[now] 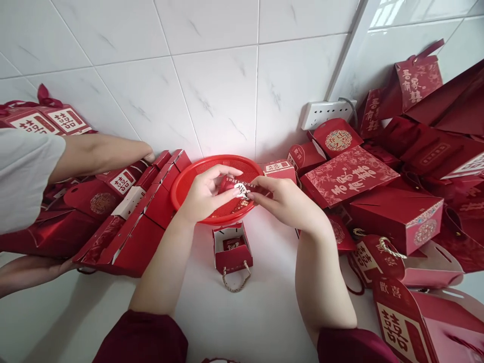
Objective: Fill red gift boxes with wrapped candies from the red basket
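Note:
Above the red plastic basket point(181, 174), both hands hold a small red packet point(240, 186) printed "SWEET SUGAR". My left hand point(202, 196) curls around its left side, thumb against the front. The fingertips of my right hand point(285, 199) pinch its right edge. Under the packet, a few small red and gold pieces point(241, 204) lie in the basket. Between my forearms stands an open red gift box point(227, 264) with a twisted rope handle point(235, 289) hanging toward me. Inside that box is a dark red packet point(233, 243).
At the left, another person's arm point(102, 156) in a white sleeve reaches over stacked red boxes point(151, 232). Red gift boxes point(350, 176) and bags are heaped at the right. A power strip point(328, 114) rests against the tiled wall point(219, 96).

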`<control>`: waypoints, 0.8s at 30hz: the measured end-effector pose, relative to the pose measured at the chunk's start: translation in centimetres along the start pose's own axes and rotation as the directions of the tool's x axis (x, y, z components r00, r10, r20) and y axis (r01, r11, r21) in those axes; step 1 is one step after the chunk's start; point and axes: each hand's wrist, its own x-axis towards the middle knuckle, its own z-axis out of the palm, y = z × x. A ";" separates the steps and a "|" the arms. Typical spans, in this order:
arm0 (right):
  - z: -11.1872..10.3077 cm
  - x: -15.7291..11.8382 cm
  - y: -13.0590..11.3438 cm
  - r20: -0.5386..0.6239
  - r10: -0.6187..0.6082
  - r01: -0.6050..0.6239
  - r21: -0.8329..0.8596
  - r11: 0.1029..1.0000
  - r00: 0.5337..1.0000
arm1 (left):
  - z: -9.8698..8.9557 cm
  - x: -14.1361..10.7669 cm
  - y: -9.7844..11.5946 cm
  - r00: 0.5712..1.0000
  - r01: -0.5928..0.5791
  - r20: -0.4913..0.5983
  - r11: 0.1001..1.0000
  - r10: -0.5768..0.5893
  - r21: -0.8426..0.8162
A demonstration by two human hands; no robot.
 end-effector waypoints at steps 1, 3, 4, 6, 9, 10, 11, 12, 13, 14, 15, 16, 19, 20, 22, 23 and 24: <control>0.2 0.0 -0.2 -0.001 -0.014 0.014 0.036 0.999 1.000 | 0.0 -0.5 0.1 0.999 0.009 -0.041 0.999 -0.011 -0.039; 0.4 0.1 -0.4 -0.002 -0.022 0.022 0.110 0.994 1.000 | -0.3 -1.4 0.2 0.993 0.072 -0.082 0.991 -0.081 -0.112; 0.6 0.2 -0.4 0.000 -0.026 0.026 0.155 0.988 1.000 | -0.5 -1.7 0.2 0.988 0.124 -0.075 0.981 -0.136 -0.147; 0.8 0.4 -0.4 0.009 -0.047 0.043 0.253 0.967 0.999 | -0.9 -2.3 0.1 0.967 0.247 -0.011 0.946 -0.255 -0.208; 0.9 0.7 -0.3 0.021 -0.076 0.065 0.326 0.943 0.997 | -1.5 -3.0 -0.1 0.936 0.352 0.067 0.908 -0.346 -0.228; 1.0 0.7 -0.2 0.028 -0.080 0.067 0.323 0.944 0.996 | -1.6 -3.1 0.0 0.931 0.365 0.083 0.905 -0.356 -0.218; 1.0 0.8 -0.2 0.039 -0.080 0.064 0.308 0.949 0.996 | -1.8 -3.3 0.0 0.927 0.374 0.092 0.905 -0.362 -0.203; 1.1 0.8 -0.2 0.050 -0.078 0.060 0.287 0.956 0.996 | -1.9 -3.4 0.2 0.926 0.377 0.096 0.908 -0.365 -0.183; 1.1 0.8 -0.2 0.059 -0.074 0.057 0.260 0.964 0.995 | -2.1 -3.5 0.3 0.925 0.378 0.100 0.912 -0.366 -0.159; 1.1 0.8 -0.2 0.064 -0.067 0.051 0.224 0.973 0.996 | -2.3 -3.6 0.5 0.925 0.377 0.106 0.917 -0.365 -0.128; 1.0 0.7 -0.2 0.062 -0.056 0.044 0.182 0.982 0.996 | -2.5 -3.7 0.7 0.926 0.371 0.116 0.925 -0.360 -0.089; 1.0 0.5 -0.3 0.056 -0.043 0.035 0.137 0.990 0.998 | -2.9 -3.8 0.8 0.925 0.361 0.136 0.932 -0.354 -0.035; 0.6 0.0 -0.5 0.030 -0.015 0.014 0.025 1.000 0.999 | -4.1 -4.0 0.6 0.907 0.295 0.241 0.930 -0.345 0.219; 0.4 -0.1 -0.6 0.032 -0.015 0.015 0.006 1.000 0.999 | -4.4 -4.1 0.4 0.898 0.262 0.270 0.915 -0.348 0.308; 0.2 -0.5 -0.8 0.065 -0.026 0.027 -0.011 1.000 0.998 | -4.5 -4.2 -0.3 0.879 0.214 0.301 0.869 -0.370 0.446; 0.2 -0.6 -1.0 0.089 -0.031 0.032 -0.013 0.999 0.996 | -4.2 -4.4 -0.6 0.869 0.202 0.308 0.847 -0.386 0.491; 0.2 -0.7 -1.1 0.113 -0.034 0.036 -0.015 0.999 0.993 | -3.9 -4.5 -0.9 0.860 0.201 0.311 0.828 -0.405 0.524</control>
